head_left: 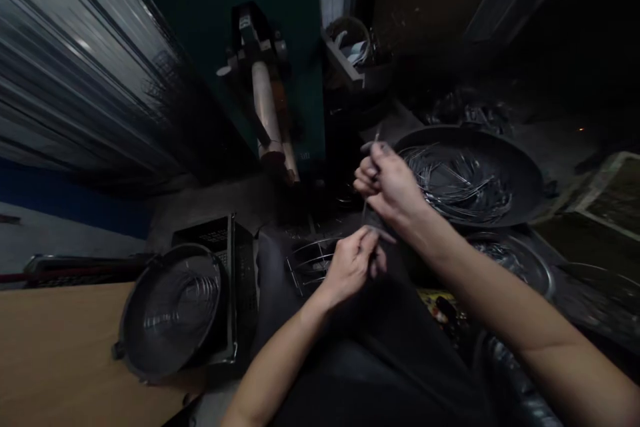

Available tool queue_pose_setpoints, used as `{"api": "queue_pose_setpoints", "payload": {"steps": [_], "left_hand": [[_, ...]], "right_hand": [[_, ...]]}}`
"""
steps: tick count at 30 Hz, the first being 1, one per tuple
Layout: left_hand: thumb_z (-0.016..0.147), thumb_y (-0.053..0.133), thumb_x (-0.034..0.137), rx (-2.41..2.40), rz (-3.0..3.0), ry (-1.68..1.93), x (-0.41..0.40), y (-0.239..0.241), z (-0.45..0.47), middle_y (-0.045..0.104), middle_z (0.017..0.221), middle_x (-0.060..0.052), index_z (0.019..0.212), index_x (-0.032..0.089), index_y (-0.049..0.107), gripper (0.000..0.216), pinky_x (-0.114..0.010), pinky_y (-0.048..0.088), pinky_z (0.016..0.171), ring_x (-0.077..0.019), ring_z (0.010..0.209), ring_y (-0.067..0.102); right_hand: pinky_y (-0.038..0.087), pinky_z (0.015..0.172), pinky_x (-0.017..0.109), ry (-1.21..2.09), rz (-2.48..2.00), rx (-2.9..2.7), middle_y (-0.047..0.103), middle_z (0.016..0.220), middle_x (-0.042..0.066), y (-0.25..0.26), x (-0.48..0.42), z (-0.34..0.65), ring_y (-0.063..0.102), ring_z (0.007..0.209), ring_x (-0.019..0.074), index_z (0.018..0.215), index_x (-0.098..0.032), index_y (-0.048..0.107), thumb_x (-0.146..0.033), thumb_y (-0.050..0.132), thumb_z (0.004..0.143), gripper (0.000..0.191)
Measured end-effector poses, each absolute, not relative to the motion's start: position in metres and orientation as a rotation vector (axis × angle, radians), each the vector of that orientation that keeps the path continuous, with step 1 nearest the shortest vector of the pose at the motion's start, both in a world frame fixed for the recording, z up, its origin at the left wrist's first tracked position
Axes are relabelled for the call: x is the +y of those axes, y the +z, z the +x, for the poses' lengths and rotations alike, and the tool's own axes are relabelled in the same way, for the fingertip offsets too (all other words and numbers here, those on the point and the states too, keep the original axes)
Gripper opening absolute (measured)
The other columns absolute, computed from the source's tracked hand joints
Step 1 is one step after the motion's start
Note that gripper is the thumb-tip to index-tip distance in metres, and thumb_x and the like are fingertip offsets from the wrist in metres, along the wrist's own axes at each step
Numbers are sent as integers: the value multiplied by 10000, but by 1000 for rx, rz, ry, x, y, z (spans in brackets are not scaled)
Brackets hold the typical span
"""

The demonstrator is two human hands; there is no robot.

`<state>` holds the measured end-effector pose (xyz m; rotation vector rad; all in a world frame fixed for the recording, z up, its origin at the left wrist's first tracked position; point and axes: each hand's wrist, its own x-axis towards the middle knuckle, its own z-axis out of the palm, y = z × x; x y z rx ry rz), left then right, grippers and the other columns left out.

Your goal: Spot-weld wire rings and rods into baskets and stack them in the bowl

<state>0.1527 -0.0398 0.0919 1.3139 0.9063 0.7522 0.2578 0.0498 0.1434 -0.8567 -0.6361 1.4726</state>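
Observation:
My right hand (pixel 387 183) is closed around a thin bundle of metal wire pieces (pixel 369 208), held upright in front of me. Just below it, my left hand (pixel 350 265) pinches the lower end of the same wires over my lap. A small wire rack (pixel 313 261) lies on my dark trousers beneath the left hand. To the right of my right hand sits a large dark pan (pixel 523 177) filled with loose silvery wires (pixel 457 181).
A green machine (pixel 300 80) with a pale cylinder arm (pixel 265 107) stands ahead. At lower left a dark round pan (pixel 173 310) holding wire rings rests on a black crate (pixel 240 260) beside a wooden board (pixel 55 353). More dark pans (pixel 523 263) lie right.

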Motion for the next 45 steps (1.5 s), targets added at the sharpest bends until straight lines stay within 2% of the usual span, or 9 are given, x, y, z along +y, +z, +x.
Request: {"api": "queue_pose_setpoints", "payload": {"steps": [7, 13, 15, 18, 21, 23, 27, 35, 45], "left_hand": [[918, 413, 502, 1172, 1200, 738, -82, 89, 106, 620, 732, -6, 1065, 164, 547, 392, -208, 423, 603, -93, 606, 564], [931, 371, 482, 1210, 1159, 791, -65, 85, 91, 559, 547, 42, 909, 151, 550, 377, -199, 379, 463, -63, 378, 445], [939, 336, 488, 1185, 1184, 767, -61, 84, 76, 577, 563, 26, 953, 146, 577, 419, -214, 417, 487, -82, 410, 494], [900, 448, 498, 1269, 1457, 790, -68, 74, 52, 681, 953, -72, 1125, 175, 567, 411, -323, 496, 826, -182, 879, 650], [666, 733, 531, 1503, 1775, 851, -83, 41, 39, 472, 1362, -143, 1355, 216, 377, 837, -488, 342, 1053, -322, 1274, 428], [621, 776, 477, 1586, 1845, 900, -90, 11, 39, 465, 1333, -159, 1398, 213, 280, 959, -531, 347, 1031, -335, 1235, 449], [715, 663, 255, 1567, 1820, 1305, -78, -25, 49, 524, 1133, -95, 1358, 212, 228, 777, -441, 448, 941, -220, 1020, 566], [680, 667, 219, 1271, 2022, 1521, -5, 14, 38, 521, 1119, -83, 1336, 221, 184, 814, -410, 485, 917, -198, 972, 593], [652, 667, 181, 1217, 2069, 1569, 23, 17, 31, 537, 1048, -71, 1293, 198, 183, 804, -438, 446, 964, -210, 1007, 583]], "right_hand": [[182, 356, 147, 1573, -897, -640, 318, 486, -97, 114, 26, 216, 223, 367, 52, 806, -215, 410, -370, 541, 912, 229], [379, 485, 175, 1489, -1068, -1104, 507, 646, -31, 100, 8, 200, 456, 532, 71, 800, -192, 501, -452, 603, 851, 284], [401, 525, 184, 1447, -1130, -1341, 555, 689, -3, 93, 2, 203, 503, 603, 87, 776, -166, 548, -450, 644, 816, 302], [370, 465, 182, 1518, -1206, -1389, 561, 663, 8, 79, 3, 207, 486, 539, 79, 807, -143, 573, -432, 608, 840, 293], [317, 392, 169, 1598, -1286, -1270, 545, 620, -12, 61, 13, 204, 443, 448, 63, 922, -140, 553, -314, 562, 875, 180], [309, 372, 163, 1631, -1349, -1259, 521, 578, -33, 52, 22, 200, 432, 417, 63, 963, -140, 536, -206, 537, 874, 111], [291, 344, 148, 1676, -1419, -1239, 483, 537, -46, 54, 39, 194, 411, 384, 52, 905, -132, 533, -111, 491, 866, 62], [256, 314, 140, 1564, -1275, -1173, 463, 529, -46, 95, 82, 186, 379, 368, 43, 871, -125, 544, -102, 461, 896, 90], [264, 330, 135, 1505, -1266, -1250, 453, 502, -57, 94, 104, 175, 384, 373, 48, 833, -148, 508, -152, 490, 885, 54]]}}
